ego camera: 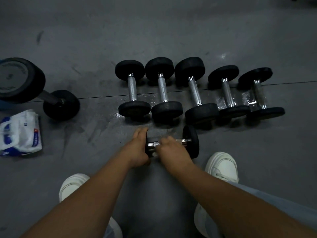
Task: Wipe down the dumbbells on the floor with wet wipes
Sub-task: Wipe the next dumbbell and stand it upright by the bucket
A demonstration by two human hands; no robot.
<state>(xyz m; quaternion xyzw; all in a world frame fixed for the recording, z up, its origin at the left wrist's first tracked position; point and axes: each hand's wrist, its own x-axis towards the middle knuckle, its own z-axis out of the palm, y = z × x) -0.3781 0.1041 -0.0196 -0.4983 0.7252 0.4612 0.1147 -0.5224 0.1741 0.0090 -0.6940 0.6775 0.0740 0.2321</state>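
Big dumbbell (49, 97): at 9 to 10 o'clock, lying on the floor (171, 31), its far head partly cut off by the frame edge.

Wipes pack (20, 133): at 9 o'clock, on the floor just beside the big dumbbell's near head.

Left shoe (72, 186): at 7 o'clock.

Left hand (139, 148): at 6 o'clock, fingers wrapped over the left head of the near dumbbell (182, 140).

Near dumbbell: at 6 o'clock, lying crosswise, apart from the row behind it.

Right hand (171, 150): blurred, curled over the near dumbbell's handle. A pale scrap (154, 154) shows beneath its fingers; what it is cannot be told.

Row of five dumbbells (194, 91): spans 12 to 3 o'clock, side by side, handles pointing away. Wet patches lie on the floor beneath the row.

Right shoe (223, 167): at 4 o'clock.
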